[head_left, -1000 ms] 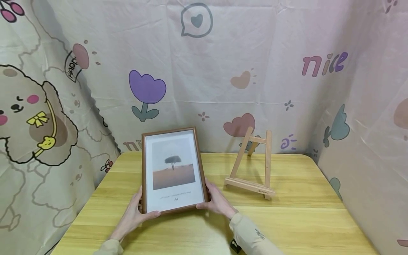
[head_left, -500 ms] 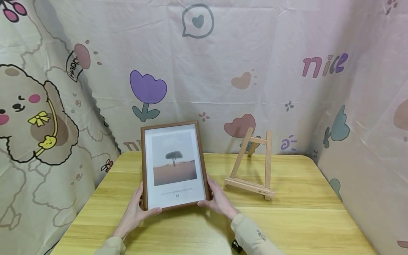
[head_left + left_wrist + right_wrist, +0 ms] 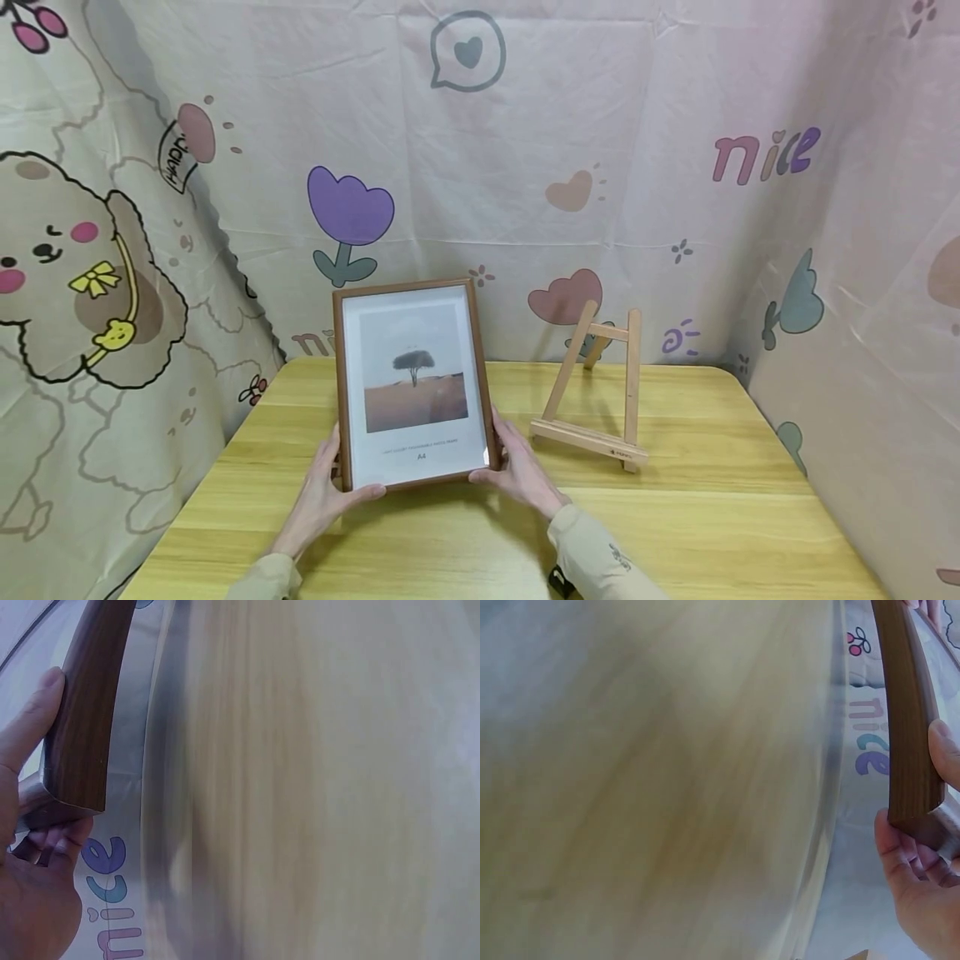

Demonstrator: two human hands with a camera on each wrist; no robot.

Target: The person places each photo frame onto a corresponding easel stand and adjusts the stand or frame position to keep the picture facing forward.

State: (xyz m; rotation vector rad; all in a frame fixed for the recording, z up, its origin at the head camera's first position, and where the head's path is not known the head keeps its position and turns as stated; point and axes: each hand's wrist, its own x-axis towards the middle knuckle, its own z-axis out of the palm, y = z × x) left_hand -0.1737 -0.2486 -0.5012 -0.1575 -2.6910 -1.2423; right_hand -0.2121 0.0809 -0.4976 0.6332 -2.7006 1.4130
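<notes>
A brown wooden picture frame [image 3: 415, 383] with a print of a lone tree is tilted up toward me, left of the middle in the head view. My left hand [image 3: 321, 498] grips its lower left corner, thumb over the front of the bottom edge. On the other side my right hand [image 3: 521, 471] holds the lower right corner the same way. Both wrist views show thumbs in front and fingers curled behind the frame's edge [image 3: 82, 720]. In the right wrist view the right hand [image 3: 922, 892] is at a corner of the dark wooden moulding [image 3: 909, 712].
A small wooden easel [image 3: 588, 437] stands on the table to the right of the frame, its ledge facing me. The yellow wood-grain table [image 3: 712, 533] is enclosed by a patterned cloth [image 3: 480, 167] behind and at both sides.
The picture frame has tipped more upright and shifted slightly right, both hands moving with it. The easel stays in place.
</notes>
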